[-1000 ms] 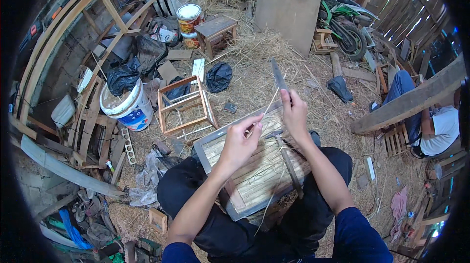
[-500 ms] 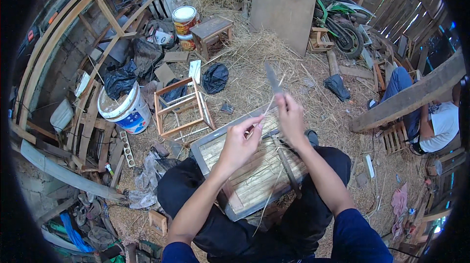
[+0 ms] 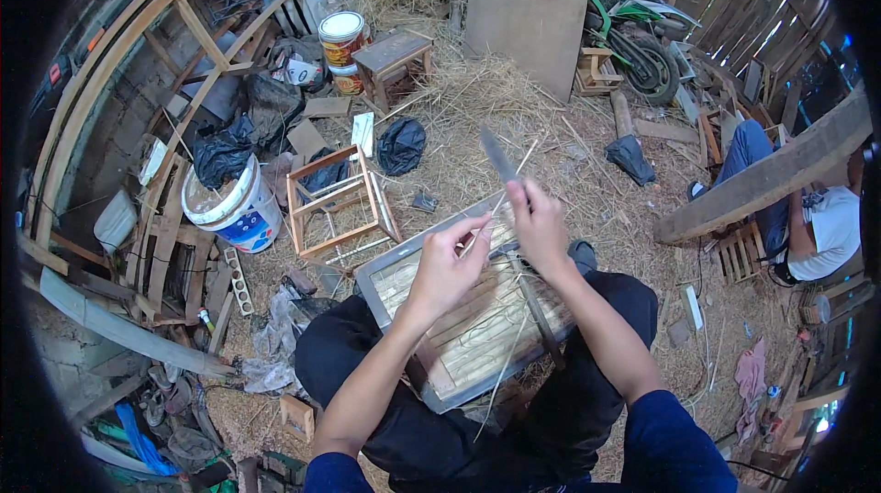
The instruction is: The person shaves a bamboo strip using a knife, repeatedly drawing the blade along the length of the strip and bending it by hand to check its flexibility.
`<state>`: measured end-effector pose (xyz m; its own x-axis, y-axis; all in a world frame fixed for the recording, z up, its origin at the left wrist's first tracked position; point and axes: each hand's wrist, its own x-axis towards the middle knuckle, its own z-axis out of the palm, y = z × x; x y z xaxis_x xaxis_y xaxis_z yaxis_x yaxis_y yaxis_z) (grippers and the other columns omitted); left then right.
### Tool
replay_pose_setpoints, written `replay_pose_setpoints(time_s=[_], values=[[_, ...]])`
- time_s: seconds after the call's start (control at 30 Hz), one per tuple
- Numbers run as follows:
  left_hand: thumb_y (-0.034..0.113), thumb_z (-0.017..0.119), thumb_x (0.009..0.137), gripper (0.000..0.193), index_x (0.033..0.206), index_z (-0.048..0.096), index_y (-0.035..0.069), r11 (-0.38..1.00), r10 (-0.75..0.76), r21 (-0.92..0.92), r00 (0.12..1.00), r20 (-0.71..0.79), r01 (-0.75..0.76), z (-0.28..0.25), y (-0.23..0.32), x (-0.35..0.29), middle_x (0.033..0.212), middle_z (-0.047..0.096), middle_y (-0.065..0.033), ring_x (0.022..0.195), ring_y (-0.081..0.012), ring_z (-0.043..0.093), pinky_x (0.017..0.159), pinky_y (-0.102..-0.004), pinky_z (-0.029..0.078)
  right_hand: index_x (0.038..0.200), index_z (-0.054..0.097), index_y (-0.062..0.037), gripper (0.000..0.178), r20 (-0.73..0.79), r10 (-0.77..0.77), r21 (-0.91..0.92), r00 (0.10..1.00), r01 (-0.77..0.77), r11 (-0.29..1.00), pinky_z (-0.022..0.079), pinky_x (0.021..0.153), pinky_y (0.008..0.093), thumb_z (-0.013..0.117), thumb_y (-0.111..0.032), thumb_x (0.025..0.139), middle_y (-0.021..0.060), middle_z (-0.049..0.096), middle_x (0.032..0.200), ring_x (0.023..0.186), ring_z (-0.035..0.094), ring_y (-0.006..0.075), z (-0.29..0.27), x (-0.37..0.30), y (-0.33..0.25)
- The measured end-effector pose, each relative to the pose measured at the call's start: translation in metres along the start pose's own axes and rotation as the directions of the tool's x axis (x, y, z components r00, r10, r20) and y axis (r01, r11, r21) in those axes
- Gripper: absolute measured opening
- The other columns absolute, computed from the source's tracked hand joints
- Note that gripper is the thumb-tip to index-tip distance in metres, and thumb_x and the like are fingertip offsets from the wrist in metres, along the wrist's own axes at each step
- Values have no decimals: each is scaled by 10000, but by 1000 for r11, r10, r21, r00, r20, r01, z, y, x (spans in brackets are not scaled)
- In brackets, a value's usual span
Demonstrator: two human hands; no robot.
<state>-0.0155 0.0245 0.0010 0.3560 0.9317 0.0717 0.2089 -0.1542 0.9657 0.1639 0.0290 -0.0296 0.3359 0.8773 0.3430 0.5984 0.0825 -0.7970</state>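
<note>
Centre of frame, the left hand [image 3: 448,263] pinches 1 thin strip [image 3: 527,159] while the right hand [image 3: 540,225] grips a knife [image 3: 497,153], blade pointing upper left! Lower centre, 1 framed board [image 3: 371,295].

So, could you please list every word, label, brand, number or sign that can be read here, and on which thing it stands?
No text can be read clearly.
White bucket: printed side, too small to read.
Stacked cans: colourful labels, too small and blurred.
Knife: no lettering I can make out.
Framed panel: none I can make out.
</note>
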Motion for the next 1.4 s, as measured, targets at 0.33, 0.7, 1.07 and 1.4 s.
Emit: replay_pose_setpoints(time_s=[0.33,0.7,1.07,1.4], values=[[117,655,971,292,1238,697,8,1000,1,21,997,78,-2,4,4,-1,801,624,17,682,-11,483,557,-206,395,848,539,-42,423,-95,27,-133,995,-40,990,417,506,492,437,-376,1087,191,522,558,547,590,406,-11,23,9],[119,691,927,301,1188,705,-31,998,-13,-58,1000,-1,13,-1,7,0,771,691,-63,708,-65,564,647,-256,479,826,541,-71,422,-24,-48,-119,999,45,992,407,457,484,447,-395,1080,161,564,563,508,597,390,-7,17,4],[88,645,980,266,1227,704,9,996,64,-56,998,-27,-66,-13,3,0,848,632,55,710,-1,476,584,-188,374,827,586,-72,405,-8,-243,-194,970,237,952,426,465,457,503,-396,1057,163,569,574,505,589,377,-1,5,2],[85,639,947,263,1180,713,-12,999,36,-15,999,-14,-37,-16,-2,-4,777,686,-61,677,-65,550,612,-250,458,835,571,-69,338,-25,-236,-157,972,229,961,420,484,475,547,-332,1045,177,564,579,523,583,398,3,-3,-1]])
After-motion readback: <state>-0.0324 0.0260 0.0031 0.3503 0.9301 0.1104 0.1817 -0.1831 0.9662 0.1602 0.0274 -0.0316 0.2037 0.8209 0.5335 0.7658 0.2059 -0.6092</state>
